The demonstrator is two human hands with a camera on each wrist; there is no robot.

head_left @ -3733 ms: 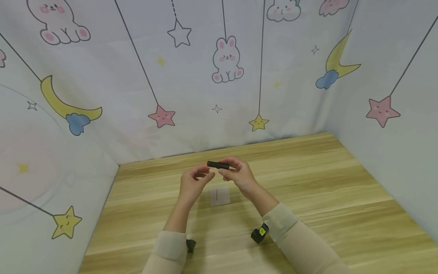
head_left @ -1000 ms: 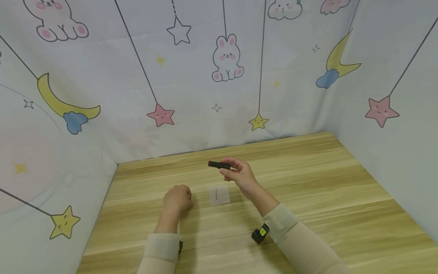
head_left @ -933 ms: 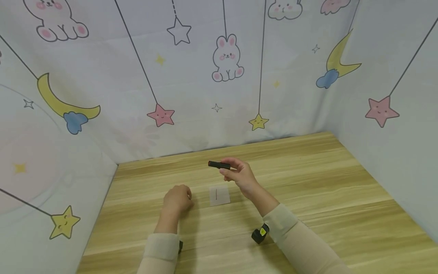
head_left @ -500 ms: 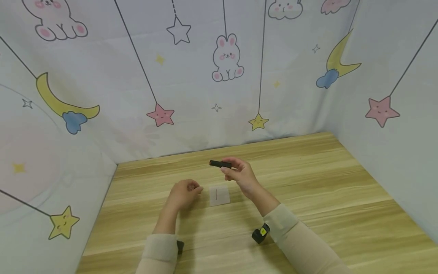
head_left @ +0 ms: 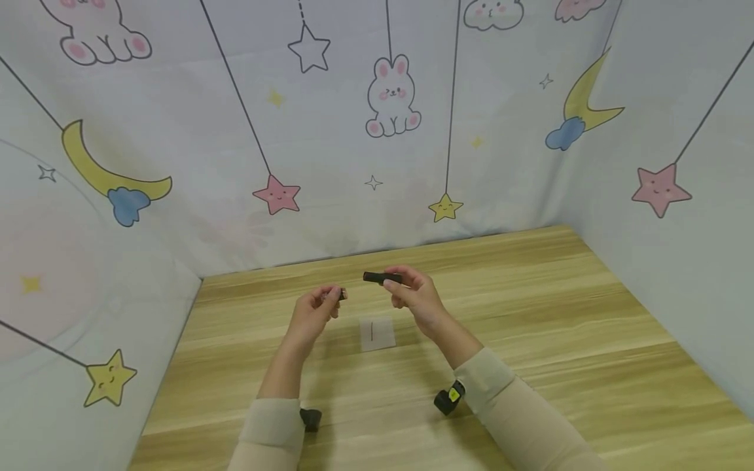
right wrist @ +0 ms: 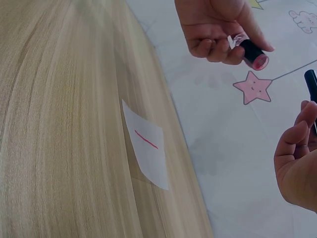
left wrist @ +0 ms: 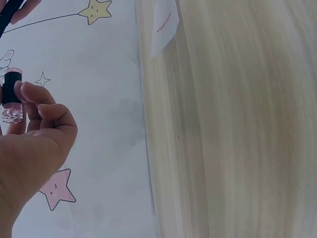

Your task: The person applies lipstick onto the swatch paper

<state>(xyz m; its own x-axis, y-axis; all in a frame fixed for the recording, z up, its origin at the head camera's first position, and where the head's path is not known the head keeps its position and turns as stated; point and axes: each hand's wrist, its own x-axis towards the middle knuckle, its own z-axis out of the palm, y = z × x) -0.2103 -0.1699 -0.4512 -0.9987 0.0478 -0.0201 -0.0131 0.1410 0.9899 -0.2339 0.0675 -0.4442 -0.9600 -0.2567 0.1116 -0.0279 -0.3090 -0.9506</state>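
My right hand (head_left: 423,299) pinches a slim black lipstick tube (head_left: 374,277) by its right end, above the table, with the other end pointing left. To its left, my left hand (head_left: 309,317) pinches a short lipstick cap (head_left: 344,294) between thumb and fingers. In the left wrist view the cap (left wrist: 12,89) has a black band, a clear faceted end and a pinkish rim. The right wrist view shows the cap's round pink-rimmed end (right wrist: 260,62) turned toward the tube (right wrist: 311,82). A gap separates cap and tube.
A small white paper (head_left: 385,332) with one red line lies on the wood-grain table (head_left: 530,327), below and between the hands. Behind the table hangs a pale cloth (head_left: 330,150) printed with stars, moons and rabbits. Black wrist cameras (head_left: 446,400) sit at both cuffs.
My left hand went down to the table beside the paper, then rose back toward the lipstick tube with the cap now showing in its fingers. The right hand has barely moved.
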